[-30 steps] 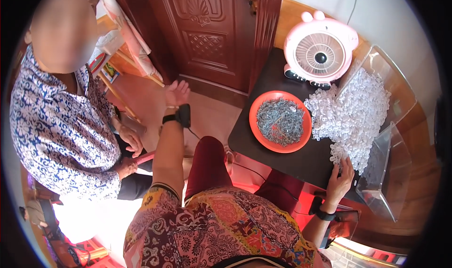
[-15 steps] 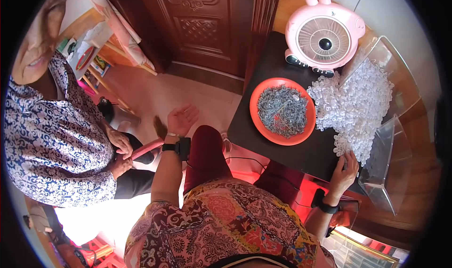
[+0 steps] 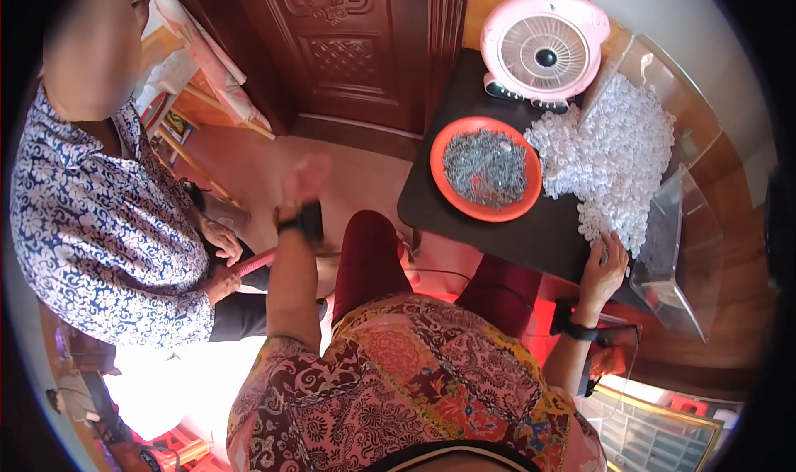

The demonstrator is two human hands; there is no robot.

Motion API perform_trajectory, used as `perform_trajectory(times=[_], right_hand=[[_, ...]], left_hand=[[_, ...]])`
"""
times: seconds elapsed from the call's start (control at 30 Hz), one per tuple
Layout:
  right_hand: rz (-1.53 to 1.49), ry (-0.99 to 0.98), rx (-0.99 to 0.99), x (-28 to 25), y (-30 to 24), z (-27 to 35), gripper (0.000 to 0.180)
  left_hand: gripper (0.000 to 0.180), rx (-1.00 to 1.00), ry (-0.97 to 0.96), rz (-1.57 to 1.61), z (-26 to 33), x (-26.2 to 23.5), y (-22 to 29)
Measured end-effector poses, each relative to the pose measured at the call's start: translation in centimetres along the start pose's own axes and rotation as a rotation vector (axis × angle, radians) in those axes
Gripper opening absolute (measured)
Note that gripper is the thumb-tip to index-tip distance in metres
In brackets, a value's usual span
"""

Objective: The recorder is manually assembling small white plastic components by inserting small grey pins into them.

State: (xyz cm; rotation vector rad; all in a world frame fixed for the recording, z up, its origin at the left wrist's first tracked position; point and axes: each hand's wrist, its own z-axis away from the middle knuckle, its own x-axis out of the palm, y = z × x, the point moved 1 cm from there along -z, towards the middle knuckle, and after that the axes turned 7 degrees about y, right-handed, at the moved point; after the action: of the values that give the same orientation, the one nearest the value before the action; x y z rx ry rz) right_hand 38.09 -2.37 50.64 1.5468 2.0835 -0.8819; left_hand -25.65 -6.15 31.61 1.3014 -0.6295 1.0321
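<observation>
My right hand [image 3: 605,266] rests at the near edge of a heap of small clear plastic pieces [image 3: 618,161], its fingers stretched out and touching the nearest ones. That heap lies on a dark table [image 3: 497,236]. Left of it sits an orange round dish [image 3: 444,183] filled with thin grey pieces [image 3: 485,169], too small to name; a little red shows among them. My left hand [image 3: 307,178] is raised in the air above the floor, left of my knees, away from the table. Motion blurs its fingers, and nothing can be seen in it.
A pink pig-shaped fan [image 3: 543,49] stands at the table's back. Clear plastic panels [image 3: 680,232] border the heap on the right. On my left sits a person in a blue-and-white patterned shirt [image 3: 108,240], holding a pink ribbed handle [image 3: 255,262]. A brown door [image 3: 348,49] is ahead.
My left hand has swung upward and become blurred; before, its palm was open. My right hand stays at the heap's edge. The person beside me has shifted slightly, and the view has moved a little.
</observation>
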Motion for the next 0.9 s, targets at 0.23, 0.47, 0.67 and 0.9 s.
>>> perform_trajectory(times=[0.23,0.47,0.67,0.9], right_hand=[[0.008,0.025,0.022,-4.1,0.8,2.2,0.019],[-0.046,0.017,-0.018,-5.1,-0.6,2.5,0.017],[-0.039,0.026,0.003,-7.2,0.2,3.0,0.016],[-0.074,0.013,-0.031,-5.7,0.0,3.5,0.017]], left_hand=[[0.039,0.297,0.418,-0.135,2.4,11.5,0.6],[0.045,0.091,0.385,0.022,10.9,6.8,-2.2],[0.047,-0.013,0.408,-0.045,14.7,8.4,-5.1],[0.048,0.025,0.342,-0.019,13.6,6.5,-4.4]])
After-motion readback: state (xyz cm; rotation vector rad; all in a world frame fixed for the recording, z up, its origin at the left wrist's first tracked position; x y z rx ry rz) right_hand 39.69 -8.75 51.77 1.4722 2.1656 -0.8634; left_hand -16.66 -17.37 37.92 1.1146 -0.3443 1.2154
